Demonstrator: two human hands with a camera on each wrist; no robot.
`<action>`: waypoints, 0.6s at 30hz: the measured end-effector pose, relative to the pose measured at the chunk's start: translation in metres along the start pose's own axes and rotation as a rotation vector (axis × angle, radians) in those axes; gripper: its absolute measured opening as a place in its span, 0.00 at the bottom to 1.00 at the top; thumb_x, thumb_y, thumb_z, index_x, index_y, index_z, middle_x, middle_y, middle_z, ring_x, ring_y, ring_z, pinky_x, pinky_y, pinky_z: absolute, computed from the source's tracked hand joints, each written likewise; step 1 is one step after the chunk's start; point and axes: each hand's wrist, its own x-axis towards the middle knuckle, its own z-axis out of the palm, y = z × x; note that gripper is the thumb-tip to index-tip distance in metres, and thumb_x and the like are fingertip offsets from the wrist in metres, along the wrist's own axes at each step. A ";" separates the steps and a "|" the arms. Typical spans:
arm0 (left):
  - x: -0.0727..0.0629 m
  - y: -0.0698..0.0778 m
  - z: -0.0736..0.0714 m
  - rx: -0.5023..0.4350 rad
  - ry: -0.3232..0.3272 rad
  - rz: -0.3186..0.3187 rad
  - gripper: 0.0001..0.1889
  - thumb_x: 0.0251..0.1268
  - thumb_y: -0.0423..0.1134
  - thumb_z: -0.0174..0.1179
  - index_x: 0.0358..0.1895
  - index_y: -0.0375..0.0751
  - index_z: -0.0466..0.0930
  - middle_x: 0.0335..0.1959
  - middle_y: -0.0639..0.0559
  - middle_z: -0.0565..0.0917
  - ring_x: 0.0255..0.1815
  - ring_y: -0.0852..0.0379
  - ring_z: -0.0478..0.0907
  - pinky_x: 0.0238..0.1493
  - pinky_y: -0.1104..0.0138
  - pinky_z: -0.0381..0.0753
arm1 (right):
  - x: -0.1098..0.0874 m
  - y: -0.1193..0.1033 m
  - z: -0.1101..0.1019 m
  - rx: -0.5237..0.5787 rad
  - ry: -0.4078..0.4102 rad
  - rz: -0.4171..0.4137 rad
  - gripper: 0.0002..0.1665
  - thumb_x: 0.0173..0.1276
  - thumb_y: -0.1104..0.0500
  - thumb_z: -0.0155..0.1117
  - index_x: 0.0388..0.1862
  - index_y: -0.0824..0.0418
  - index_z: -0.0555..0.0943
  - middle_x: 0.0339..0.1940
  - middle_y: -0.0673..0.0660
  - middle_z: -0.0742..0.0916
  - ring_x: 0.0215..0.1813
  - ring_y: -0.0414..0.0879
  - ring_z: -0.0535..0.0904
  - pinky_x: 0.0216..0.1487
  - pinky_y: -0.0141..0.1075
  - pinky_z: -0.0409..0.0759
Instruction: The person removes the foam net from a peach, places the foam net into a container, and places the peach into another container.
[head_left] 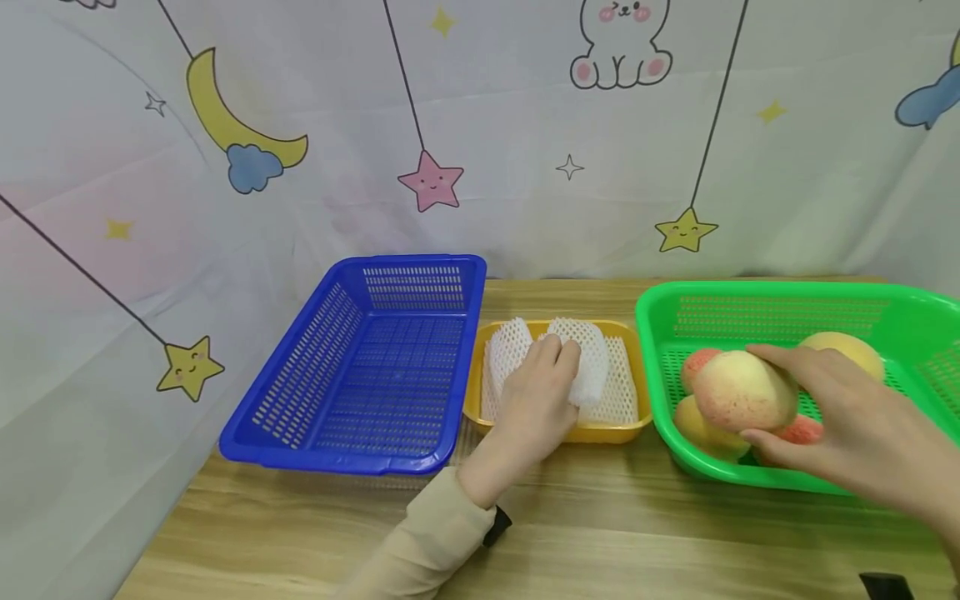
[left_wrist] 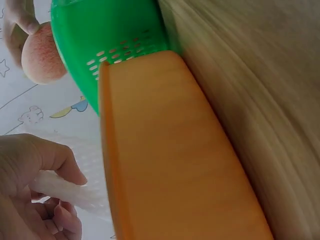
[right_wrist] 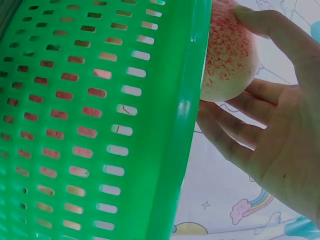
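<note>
In the head view, my left hand [head_left: 538, 390] pinches a white foam fruit net [head_left: 591, 360] above the yellow basket [head_left: 474, 392], where more foam nets [head_left: 619, 383] lie. The left wrist view shows the net [left_wrist: 65, 191] between thumb and curled fingers. My right hand [head_left: 862, 421] grips a yellow-and-pink peach [head_left: 742, 392] over the green basket [head_left: 757, 292]. Thumb and fingers lie around the peach's side in the right wrist view. Below it, several other peaches [head_left: 708, 432] rest in the green basket, partly hidden by the held one and the hand.
A blue basket [head_left: 465, 350] with nothing in it stands at the left, next to the yellow one. All the baskets sit on a wood-grain table [head_left: 600, 517]. Behind them hangs a white cloth [head_left: 517, 225] printed with stars and a moon.
</note>
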 end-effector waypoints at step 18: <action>0.006 0.002 0.031 0.207 0.082 0.039 0.18 0.38 0.24 0.62 0.34 0.44 0.69 0.26 0.53 0.68 0.27 0.58 0.64 0.16 0.75 0.52 | -0.008 0.045 0.001 -0.114 -0.022 0.083 0.46 0.33 0.55 0.81 0.53 0.70 0.73 0.41 0.70 0.83 0.39 0.62 0.74 0.33 0.41 0.68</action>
